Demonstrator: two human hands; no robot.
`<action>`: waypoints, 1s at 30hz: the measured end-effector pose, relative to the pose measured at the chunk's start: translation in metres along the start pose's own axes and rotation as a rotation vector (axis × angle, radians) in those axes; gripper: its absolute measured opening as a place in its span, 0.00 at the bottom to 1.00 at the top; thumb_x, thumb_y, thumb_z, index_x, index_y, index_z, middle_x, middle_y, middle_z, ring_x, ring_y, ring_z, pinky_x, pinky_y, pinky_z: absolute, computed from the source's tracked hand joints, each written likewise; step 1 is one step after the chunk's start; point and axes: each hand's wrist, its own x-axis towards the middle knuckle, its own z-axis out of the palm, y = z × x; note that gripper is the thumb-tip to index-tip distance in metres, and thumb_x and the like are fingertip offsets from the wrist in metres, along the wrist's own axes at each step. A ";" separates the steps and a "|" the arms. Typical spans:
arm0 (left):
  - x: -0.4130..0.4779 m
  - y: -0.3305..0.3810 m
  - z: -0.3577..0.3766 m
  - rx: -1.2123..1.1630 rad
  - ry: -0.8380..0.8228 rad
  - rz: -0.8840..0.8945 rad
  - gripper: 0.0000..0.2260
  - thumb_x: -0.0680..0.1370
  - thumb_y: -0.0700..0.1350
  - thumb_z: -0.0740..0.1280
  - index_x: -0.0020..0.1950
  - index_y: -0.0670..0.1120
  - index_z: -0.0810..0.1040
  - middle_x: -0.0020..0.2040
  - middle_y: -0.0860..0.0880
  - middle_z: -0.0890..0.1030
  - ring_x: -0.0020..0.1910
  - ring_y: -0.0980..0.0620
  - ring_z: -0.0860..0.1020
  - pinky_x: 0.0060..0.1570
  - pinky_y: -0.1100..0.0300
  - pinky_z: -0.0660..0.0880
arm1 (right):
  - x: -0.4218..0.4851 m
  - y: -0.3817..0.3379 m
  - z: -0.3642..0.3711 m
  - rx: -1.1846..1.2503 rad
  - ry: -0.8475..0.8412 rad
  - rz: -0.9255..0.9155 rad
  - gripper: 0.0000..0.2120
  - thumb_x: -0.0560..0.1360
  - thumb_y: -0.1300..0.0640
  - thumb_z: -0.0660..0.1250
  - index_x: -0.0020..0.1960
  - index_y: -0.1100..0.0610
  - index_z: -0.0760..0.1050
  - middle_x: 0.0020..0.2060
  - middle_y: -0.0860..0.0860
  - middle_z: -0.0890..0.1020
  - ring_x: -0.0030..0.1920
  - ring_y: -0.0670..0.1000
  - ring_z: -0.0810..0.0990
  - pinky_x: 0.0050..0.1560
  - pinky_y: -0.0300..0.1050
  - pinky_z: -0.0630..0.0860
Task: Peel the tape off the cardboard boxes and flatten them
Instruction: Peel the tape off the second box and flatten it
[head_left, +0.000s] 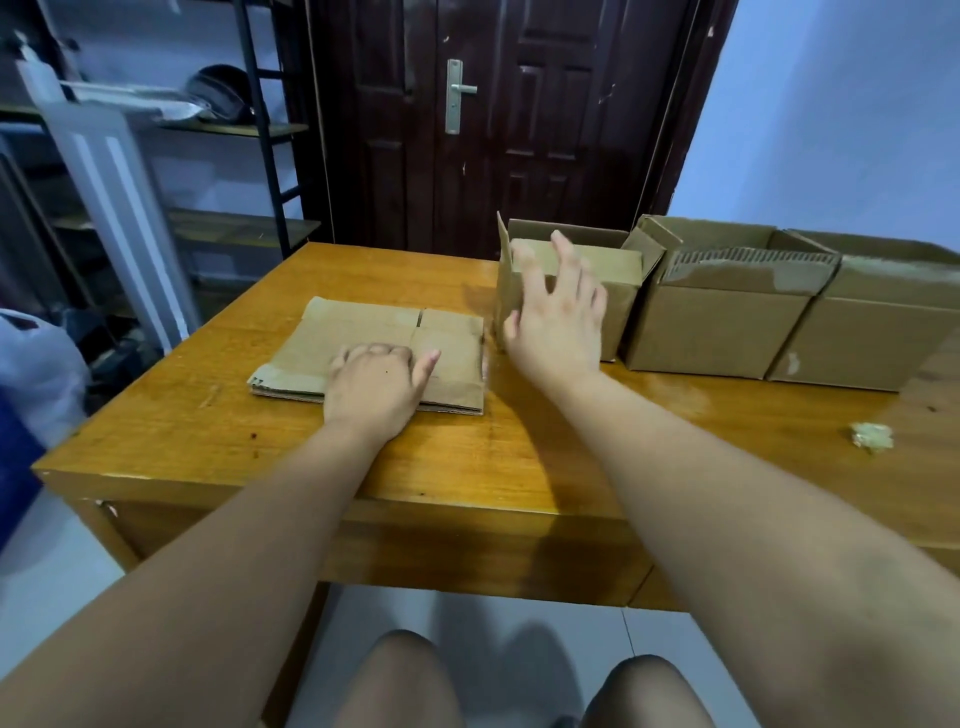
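A stack of flattened cardboard boxes (363, 338) lies on the wooden table (208, 431), left of centre. My left hand (376, 384) rests on top of it with the fingers curled under, pressing down. Right of the stack stand three upright boxes in a row. The nearest box (621, 291) has its flaps open, and my right hand (558, 317) hovers in front of its near left corner, fingers spread, holding nothing. The middle box (722, 332) and the far right box (878, 338) carry patches of clear tape along their tops.
A crumpled ball of peeled tape (872, 437) lies on the table at the right. A dark wooden door (498, 119) stands behind the table, with metal shelving (260, 130) to the left. A white bag (36, 364) sits beside the table's left edge.
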 end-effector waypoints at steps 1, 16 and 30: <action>-0.002 0.001 -0.001 -0.008 0.020 0.037 0.28 0.80 0.62 0.46 0.58 0.48 0.79 0.56 0.45 0.80 0.58 0.45 0.75 0.61 0.51 0.66 | 0.011 0.004 -0.003 -0.016 -0.009 0.026 0.35 0.74 0.57 0.64 0.77 0.48 0.52 0.77 0.58 0.53 0.76 0.60 0.52 0.73 0.59 0.53; -0.005 0.007 -0.006 -0.011 0.024 0.063 0.20 0.81 0.57 0.52 0.61 0.48 0.76 0.56 0.47 0.81 0.59 0.48 0.74 0.51 0.53 0.72 | 0.039 0.024 -0.006 -0.318 -0.356 0.045 0.35 0.70 0.41 0.72 0.71 0.52 0.65 0.69 0.58 0.64 0.69 0.61 0.65 0.70 0.62 0.56; -0.010 0.011 -0.009 0.041 0.149 0.005 0.14 0.80 0.48 0.56 0.61 0.45 0.74 0.54 0.45 0.81 0.54 0.44 0.77 0.55 0.51 0.69 | 0.034 0.002 -0.060 0.525 -0.020 0.056 0.27 0.67 0.31 0.66 0.51 0.50 0.65 0.49 0.45 0.74 0.51 0.48 0.72 0.57 0.49 0.63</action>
